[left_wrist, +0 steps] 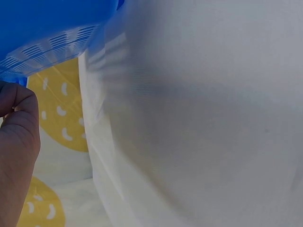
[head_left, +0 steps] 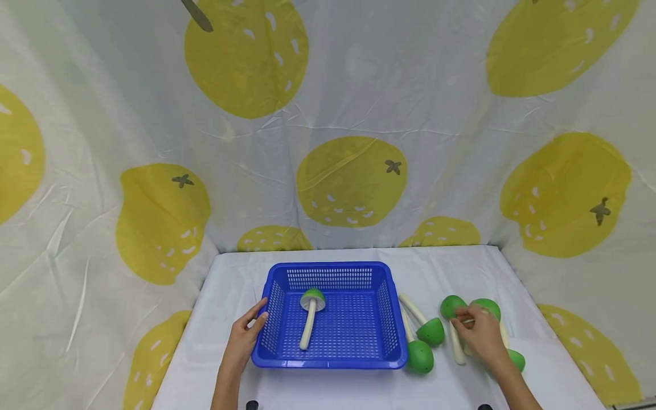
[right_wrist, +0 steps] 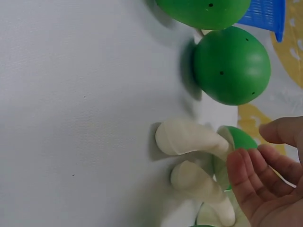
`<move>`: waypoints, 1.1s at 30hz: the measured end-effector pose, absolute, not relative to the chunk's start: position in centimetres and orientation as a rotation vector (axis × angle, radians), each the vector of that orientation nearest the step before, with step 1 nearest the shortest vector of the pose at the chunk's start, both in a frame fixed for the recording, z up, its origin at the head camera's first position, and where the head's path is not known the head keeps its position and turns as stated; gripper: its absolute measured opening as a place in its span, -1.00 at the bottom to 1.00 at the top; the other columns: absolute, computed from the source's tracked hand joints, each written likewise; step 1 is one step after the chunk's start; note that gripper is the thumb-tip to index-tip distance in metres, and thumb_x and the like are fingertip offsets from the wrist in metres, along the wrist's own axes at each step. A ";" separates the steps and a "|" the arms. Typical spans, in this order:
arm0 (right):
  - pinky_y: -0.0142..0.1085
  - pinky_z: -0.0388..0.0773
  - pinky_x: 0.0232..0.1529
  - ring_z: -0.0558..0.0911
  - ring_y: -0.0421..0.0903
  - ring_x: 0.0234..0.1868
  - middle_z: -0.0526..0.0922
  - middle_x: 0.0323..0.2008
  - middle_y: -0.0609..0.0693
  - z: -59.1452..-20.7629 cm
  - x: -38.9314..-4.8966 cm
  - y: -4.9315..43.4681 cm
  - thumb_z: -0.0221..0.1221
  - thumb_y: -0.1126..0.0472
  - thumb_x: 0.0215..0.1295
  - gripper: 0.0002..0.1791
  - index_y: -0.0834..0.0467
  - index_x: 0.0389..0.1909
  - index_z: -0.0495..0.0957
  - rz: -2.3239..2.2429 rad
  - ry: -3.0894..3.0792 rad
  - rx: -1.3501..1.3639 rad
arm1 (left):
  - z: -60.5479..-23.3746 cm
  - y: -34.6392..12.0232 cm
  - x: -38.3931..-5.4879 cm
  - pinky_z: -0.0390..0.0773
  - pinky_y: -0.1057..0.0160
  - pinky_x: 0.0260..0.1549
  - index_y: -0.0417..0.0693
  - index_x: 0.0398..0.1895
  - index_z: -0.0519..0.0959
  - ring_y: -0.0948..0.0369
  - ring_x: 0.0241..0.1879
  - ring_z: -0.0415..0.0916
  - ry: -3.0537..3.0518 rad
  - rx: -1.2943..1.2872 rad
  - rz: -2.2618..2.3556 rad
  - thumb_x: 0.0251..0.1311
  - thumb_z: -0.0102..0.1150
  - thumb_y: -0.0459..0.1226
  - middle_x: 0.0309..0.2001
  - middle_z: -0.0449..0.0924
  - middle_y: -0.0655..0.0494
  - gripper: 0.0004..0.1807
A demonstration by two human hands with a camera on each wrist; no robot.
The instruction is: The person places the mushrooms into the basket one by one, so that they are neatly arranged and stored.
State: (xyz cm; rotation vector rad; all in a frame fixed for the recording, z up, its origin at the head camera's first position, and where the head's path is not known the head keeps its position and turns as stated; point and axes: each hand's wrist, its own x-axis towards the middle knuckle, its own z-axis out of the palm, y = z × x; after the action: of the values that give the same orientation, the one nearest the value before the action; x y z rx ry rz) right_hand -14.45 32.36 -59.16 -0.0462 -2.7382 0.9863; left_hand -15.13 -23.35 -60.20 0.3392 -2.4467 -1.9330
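Note:
A toy mushroom (head_left: pixel 308 324) with a green cap and a long cream stem lies in the blue plastic basket (head_left: pixel 328 364). My left hand (head_left: pixel 243 336) holds the basket's left rim, its thumb and fingers at the edge; the left wrist view catches part of that hand (left_wrist: pixel 19 127) under the blue wall. Over a cluster of similar mushrooms to the right hovers my right hand (head_left: pixel 482 333), thumb apart from the fingers. In the right wrist view its fingertips overlap the stem of a mushroom (right_wrist: pixel 189 137), with nothing pinched between them.
Two more mushrooms lie against the basket's right side, their green caps (head_left: pixel 420 357) toward the front. Another green cap (head_left: pixel 516 360) shows beside my right wrist. A white cloth (head_left: pixel 318 393) covers the table, and a lemon-print curtain (head_left: pixel 353 182) hangs behind and at both sides.

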 end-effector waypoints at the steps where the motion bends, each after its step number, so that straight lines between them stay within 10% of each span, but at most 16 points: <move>1: -0.42 0.59 -0.34 0.65 -0.22 -0.39 0.72 -0.30 0.12 -59.2 -14.4 32.4 0.39 0.30 0.22 -0.74 0.37 -0.13 0.67 0.985 -2.744 -0.054 | -60.2 -23.3 -15.1 0.56 0.32 -0.23 0.27 0.41 0.52 0.16 -0.16 0.50 -2.447 0.341 -1.932 0.40 0.25 0.02 -0.03 0.48 0.00 -0.47; 33: -0.18 0.60 -0.33 0.74 0.05 -0.32 0.77 -0.34 0.17 -59.7 -13.6 32.2 0.36 0.15 0.27 -0.63 0.41 -0.14 0.63 0.933 -2.992 -0.245 | -60.1 -23.0 -14.9 0.55 0.32 -0.26 0.18 0.44 0.50 0.18 -0.16 0.50 -2.458 0.356 -1.891 0.44 0.22 0.00 -0.03 0.51 -0.01 -0.46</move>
State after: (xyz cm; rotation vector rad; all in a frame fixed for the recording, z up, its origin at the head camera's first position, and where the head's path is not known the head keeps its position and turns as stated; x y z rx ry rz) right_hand -13.59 32.25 -59.71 -0.2445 -2.9917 0.9332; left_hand -14.93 -23.00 -60.07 0.3562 -2.4580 -1.8908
